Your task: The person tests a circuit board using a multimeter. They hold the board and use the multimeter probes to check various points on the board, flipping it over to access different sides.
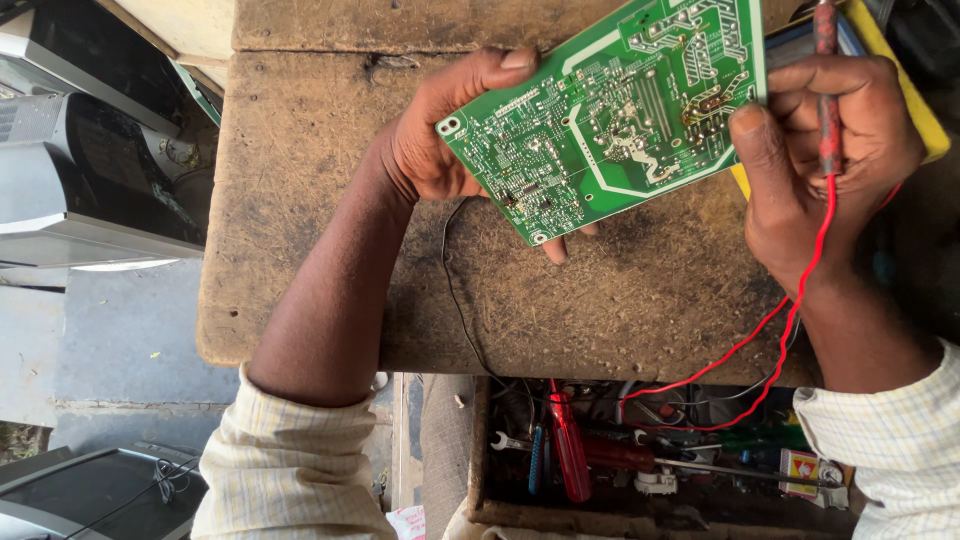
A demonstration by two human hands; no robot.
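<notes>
Though its upper corner runs off the frame's top edge, the green circuit board (610, 110) shows its solder side with silvery traces, tilted above the worn wooden table (300, 200). Left hand (440, 140) at nine o'clock pinches the board, fingers mostly hidden beneath; right hand (820, 150) at three o'clock curls around a red probe (827, 90), its tip unclear.
</notes>
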